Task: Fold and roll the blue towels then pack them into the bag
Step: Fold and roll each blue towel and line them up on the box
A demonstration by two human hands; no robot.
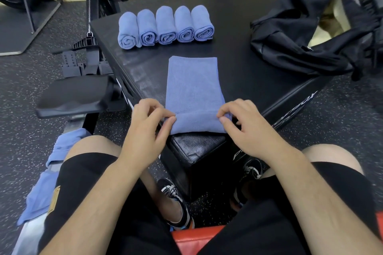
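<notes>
A folded blue towel (193, 85) lies lengthwise on the black padded box (244, 56), its near end turned over into the start of a roll. My left hand (150, 128) pinches the roll's left end with thumb and fingers. My right hand (242, 122) pinches its right end the same way. Several rolled blue towels (165, 26) stand in a row at the back of the box. The black bag (300, 33) slumps on the box's right side.
More unrolled blue towels (51, 163) lie by my left thigh. A rowing machine with a black seat (74, 95) and footrests stands on the left. Speckled rubber floor (24, 109) surrounds the box. My knees and shoes sit close to the box's near corner.
</notes>
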